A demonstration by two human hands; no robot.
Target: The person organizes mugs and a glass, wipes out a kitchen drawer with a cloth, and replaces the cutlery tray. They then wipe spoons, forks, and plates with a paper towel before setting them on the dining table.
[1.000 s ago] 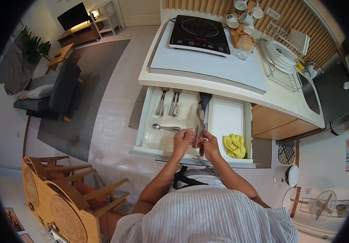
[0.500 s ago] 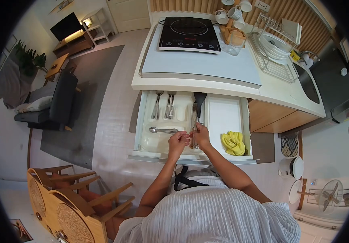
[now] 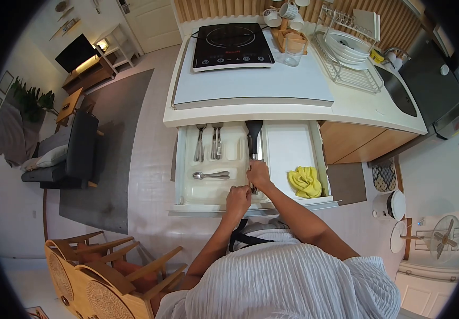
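Over the narrow compartment of the cutlery tray [image 3: 189, 189] in the pulled-out drawer [image 3: 180, 154], my right hand [image 3: 259, 174] is curled closed on the metal utensils there; which one it grips is hidden. A black-headed spatula [image 3: 254, 133] lies in that compartment, just beyond the hand. My left hand [image 3: 238, 201] is closed too, near the drawer's front edge, its fingertips by the utensils' near ends. What it pinches is hidden. Left of the hands lie spoons [image 3: 211, 175], and farther back are forks [image 3: 200, 144] and more cutlery [image 3: 216, 142].
A yellow cloth [image 3: 305, 182] sits in the drawer's right side. Above, the countertop [image 3: 213, 114] carries an induction cooker [image 3: 233, 47], a glass [image 3: 294, 52], mugs [image 3: 288, 10] and a dish rack [image 3: 346, 74]. Wooden chairs [image 3: 107, 271] stand at lower left.
My left hand has moved down toward the drawer's front edge, and its fingers have closed. My right hand stays over the narrow compartment, now more curled. The camera view has shifted slightly.
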